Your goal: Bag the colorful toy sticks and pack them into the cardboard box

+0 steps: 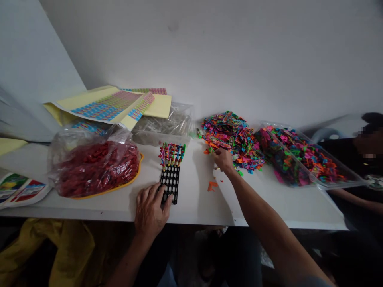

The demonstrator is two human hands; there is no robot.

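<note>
My left hand (152,209) grips the near end of a black rack (170,179) with rows of holes, its fingers along the left side and the thumb at the lower right. Several small multicoloured plastic toys (172,153) stand upright in the far rows. My right hand (224,160) is closed in a pinch at the left front edge of a heap of bright plastic toys (230,137). Between its fingertips is a small green and orange plastic toy (211,151), partly hidden. An orange plastic piece (212,186) lies on the table just in front of that hand.
To the left, a clear bag of dark red pieces (98,167) sits on a yellow-rimmed tray (138,171). Printed sticker sheets (107,105) lie behind it, beside a clear plastic bag (167,125). A clear bin (329,175) of toys stands right, near another person (344,153).
</note>
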